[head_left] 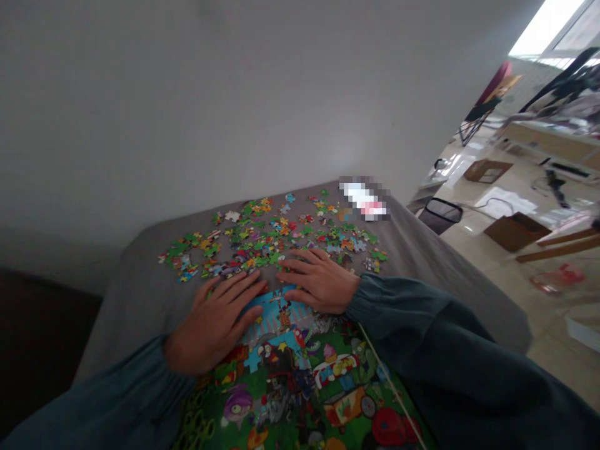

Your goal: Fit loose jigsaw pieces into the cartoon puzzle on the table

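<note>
My left hand (225, 317) lies flat with its fingers stretched out, over the left upper edge of a colourful cartoon puzzle picture (281, 369). Across from it, my right hand (321, 281) rests with fingers spread at the picture's top edge, its fingertips close to loose jigsaw pieces (276, 236). Between the two hands shows a light-blue part of the picture with a giraffe-like figure (284, 315). Neither hand visibly holds a piece. The palms hide what lies under them. Many mixed pieces are scattered on the grey cloth beyond my fingers.
A grey cloth (422, 269) covers the table, which stands against a pale wall (281, 112). A blurred-out bright object (363, 200) lies at the back right. A thin pale cord (394, 389) crosses the picture's right side. Cardboard boxes (515, 234) stand on the floor to the right.
</note>
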The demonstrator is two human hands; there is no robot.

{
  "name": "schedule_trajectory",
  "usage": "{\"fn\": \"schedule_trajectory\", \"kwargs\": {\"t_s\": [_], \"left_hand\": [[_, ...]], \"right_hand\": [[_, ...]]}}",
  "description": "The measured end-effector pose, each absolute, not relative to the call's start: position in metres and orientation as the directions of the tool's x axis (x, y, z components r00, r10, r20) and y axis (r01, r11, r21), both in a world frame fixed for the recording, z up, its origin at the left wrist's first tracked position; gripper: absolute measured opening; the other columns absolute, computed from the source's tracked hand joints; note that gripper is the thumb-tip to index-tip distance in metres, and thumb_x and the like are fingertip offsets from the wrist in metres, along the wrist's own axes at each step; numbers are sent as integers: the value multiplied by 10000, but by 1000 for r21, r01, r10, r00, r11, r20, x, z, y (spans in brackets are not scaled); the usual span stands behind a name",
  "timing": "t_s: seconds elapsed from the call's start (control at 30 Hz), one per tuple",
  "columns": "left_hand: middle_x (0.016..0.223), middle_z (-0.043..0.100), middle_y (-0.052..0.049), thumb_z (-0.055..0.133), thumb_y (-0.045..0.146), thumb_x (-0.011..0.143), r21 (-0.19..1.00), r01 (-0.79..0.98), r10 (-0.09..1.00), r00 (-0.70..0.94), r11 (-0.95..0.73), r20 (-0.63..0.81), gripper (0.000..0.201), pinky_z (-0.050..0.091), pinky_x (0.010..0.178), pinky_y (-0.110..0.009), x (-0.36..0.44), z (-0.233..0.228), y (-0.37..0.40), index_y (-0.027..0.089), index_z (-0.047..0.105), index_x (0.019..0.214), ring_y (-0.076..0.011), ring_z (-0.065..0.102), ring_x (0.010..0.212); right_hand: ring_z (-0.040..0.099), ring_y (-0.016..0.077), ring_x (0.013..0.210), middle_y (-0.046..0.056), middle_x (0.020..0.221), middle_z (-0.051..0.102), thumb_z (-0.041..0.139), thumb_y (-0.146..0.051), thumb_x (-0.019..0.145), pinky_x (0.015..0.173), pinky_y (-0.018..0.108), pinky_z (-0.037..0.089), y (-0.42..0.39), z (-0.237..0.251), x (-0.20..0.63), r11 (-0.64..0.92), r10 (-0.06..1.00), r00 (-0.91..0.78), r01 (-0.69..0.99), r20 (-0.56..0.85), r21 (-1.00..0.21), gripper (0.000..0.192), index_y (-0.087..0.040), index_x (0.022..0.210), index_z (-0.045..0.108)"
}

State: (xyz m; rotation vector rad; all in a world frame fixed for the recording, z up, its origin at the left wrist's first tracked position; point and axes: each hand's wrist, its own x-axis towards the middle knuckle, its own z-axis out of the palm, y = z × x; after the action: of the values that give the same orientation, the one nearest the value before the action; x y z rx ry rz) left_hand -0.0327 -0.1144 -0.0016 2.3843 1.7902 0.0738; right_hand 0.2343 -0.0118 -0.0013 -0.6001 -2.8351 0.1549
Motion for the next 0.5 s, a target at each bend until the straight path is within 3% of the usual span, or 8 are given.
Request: {"fn": "schedule_trajectory", "kwargs": {"t_s": [0.23, 0.4, 0.5], "left_hand": [[1577, 621, -5, 249, 726, 1067, 178, 939, 949, 309, -295, -56, 655, 302, 1242, -544, -34, 6, -119, 410, 555, 1553, -284, 559, 1439], [1614, 581, 23, 261, 712, 1073, 155, 935, 945, 326, -319, -22, 620, 306, 1244, -559, -39, 1, -123, 448, 518, 1571, -296, 521, 1476], [1698, 469, 5, 222, 702, 1076, 104, 950, 954, 287, -295, 83, 663, 301, 1256, -570, -38, 0, -117, 396, 558, 1559, -328, 408, 1568]], "right_hand": [[494, 300, 1390, 105, 1398, 677, 386, -554, 1125, 1122, 510, 415, -12, 3, 238, 900, 435, -877, 413, 204, -141, 508, -260, 1384, 709], [477, 314, 1411, 86, 1373, 682, 361, -559, 1126, 1162, 546, 371, -13, 8, 242, 868, 496, -851, 483, 174, -114, 505, -305, 1387, 711], [456, 315, 1459, 92, 1445, 658, 353, -573, 1122, 1182, 539, 371, -14, 8, 242, 866, 501, -850, 492, 165, -94, 524, -304, 1410, 698]]}}
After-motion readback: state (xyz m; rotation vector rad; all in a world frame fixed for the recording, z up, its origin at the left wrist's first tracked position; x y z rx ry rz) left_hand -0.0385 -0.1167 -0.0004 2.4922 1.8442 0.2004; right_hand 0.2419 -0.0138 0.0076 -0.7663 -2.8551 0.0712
